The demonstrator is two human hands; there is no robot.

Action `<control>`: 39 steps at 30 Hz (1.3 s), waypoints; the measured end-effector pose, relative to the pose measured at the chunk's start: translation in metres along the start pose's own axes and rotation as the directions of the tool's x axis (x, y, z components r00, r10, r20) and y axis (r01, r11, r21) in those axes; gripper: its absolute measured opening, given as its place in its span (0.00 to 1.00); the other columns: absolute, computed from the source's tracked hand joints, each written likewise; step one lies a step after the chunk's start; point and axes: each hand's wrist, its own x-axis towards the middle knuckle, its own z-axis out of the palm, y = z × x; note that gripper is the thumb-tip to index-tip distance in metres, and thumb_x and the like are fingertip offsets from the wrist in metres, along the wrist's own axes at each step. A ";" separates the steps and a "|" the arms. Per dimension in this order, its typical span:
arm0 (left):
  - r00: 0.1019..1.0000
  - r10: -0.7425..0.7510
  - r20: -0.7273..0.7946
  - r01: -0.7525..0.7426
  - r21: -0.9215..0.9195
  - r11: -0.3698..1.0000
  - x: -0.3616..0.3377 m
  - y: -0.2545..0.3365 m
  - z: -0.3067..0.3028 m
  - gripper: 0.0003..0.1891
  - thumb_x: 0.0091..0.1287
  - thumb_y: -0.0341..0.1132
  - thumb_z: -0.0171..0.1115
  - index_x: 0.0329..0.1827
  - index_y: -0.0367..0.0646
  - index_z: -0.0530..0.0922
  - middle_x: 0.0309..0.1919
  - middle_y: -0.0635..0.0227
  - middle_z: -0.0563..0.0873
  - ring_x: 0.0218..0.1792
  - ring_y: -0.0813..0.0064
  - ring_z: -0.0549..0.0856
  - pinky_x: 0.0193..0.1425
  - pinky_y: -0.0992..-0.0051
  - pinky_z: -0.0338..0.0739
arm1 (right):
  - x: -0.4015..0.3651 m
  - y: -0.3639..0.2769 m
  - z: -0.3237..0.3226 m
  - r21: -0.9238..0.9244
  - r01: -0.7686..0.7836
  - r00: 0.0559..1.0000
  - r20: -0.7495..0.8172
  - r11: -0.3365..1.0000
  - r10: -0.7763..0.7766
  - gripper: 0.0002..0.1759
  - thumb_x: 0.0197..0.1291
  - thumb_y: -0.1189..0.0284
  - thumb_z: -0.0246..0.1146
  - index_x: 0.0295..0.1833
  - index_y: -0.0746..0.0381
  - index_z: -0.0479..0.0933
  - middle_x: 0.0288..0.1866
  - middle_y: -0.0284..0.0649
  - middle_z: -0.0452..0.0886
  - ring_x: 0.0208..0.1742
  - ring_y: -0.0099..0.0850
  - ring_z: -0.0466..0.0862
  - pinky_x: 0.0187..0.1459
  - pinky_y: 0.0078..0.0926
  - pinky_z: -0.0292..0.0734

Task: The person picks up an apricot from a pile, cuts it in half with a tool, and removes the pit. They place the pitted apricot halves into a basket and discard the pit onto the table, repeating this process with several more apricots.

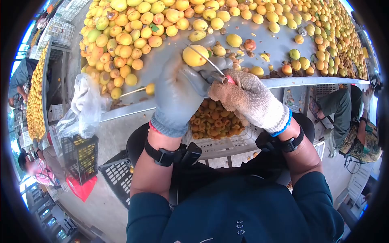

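My left hand (174, 87), in a grey coated glove, is closed around a yellow apricot (193, 56) above the table's front edge. My right hand (253, 93), in a soiled white knit glove with a blue cuff, grips a thin-bladed tool (208, 62) by its pink-red handle end. The narrow metal blade crosses in front of the apricot. Both hands meet close together at the handle. Below them, a white plastic crate (221, 150) holds many halved apricots (214, 121).
Whole apricots (125, 38) cover much of the metal table (160, 60), with pits and scraps near its front edge. A clear plastic bag (83, 107) hangs at the left. Black crates (81, 158) stand on the floor. People sit at both sides, one (344, 109) at right.
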 end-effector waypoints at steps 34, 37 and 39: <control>0.980 0.196 -0.039 -0.068 0.856 0.513 -0.010 0.006 0.016 0.28 0.81 0.50 0.42 0.68 0.31 0.69 0.47 0.52 0.87 0.48 0.60 0.88 0.53 0.68 0.83 | -0.011 -0.003 -0.008 0.247 -0.259 0.959 0.184 0.934 0.218 0.20 0.69 0.52 0.63 0.50 0.57 0.80 0.28 0.25 0.75 0.23 0.14 0.71 0.19 0.14 0.62; 0.974 0.214 -0.080 -0.082 0.751 0.655 -0.010 -0.001 0.021 0.28 0.81 0.49 0.42 0.68 0.31 0.69 0.46 0.51 0.87 0.48 0.61 0.88 0.53 0.67 0.83 | -0.007 0.001 0.000 0.222 -0.167 0.980 0.146 0.961 0.136 0.20 0.69 0.51 0.63 0.50 0.57 0.80 0.27 0.27 0.74 0.19 0.16 0.69 0.15 0.17 0.62; 0.974 0.207 -0.090 -0.093 0.674 0.733 -0.009 -0.002 0.026 0.25 0.80 0.46 0.46 0.66 0.30 0.71 0.47 0.55 0.87 0.47 0.66 0.87 0.52 0.69 0.83 | -0.006 -0.001 0.000 0.214 -0.204 0.975 0.135 0.955 0.178 0.19 0.69 0.52 0.63 0.50 0.57 0.80 0.26 0.28 0.74 0.17 0.17 0.69 0.14 0.18 0.61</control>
